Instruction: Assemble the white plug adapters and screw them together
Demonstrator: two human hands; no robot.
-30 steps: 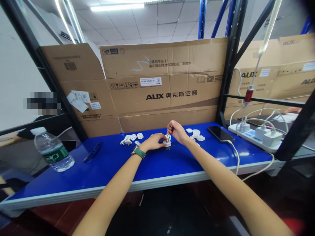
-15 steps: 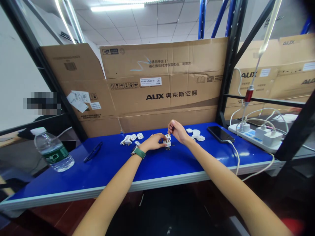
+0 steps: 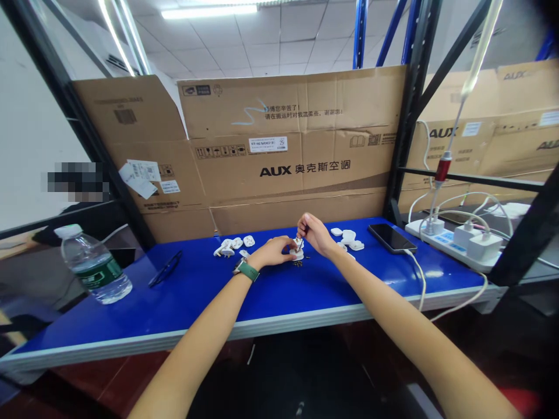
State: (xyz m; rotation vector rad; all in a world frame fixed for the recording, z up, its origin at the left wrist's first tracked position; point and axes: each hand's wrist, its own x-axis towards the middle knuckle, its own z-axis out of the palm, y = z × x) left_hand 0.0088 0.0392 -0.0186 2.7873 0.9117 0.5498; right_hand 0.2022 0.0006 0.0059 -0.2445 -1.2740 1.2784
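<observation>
Head view: left hand, fingers narrowed, holds a small white part at its three o'clock on the blue tabletop.
Probably light, stiff, smooth plastic, best gripped by its edges; right hand pinches narrowly at one o'clock, contents too small to tell.

A watch circles the wrist behind the fingers of the left hand. Its broad strap is plain deep green; the case has a silvery edge, and its face is too small to read. The left forearm is bare farther back from the fingers. The right hand is bare from fingers to wrist, as is the slender right forearm behind it.
</observation>
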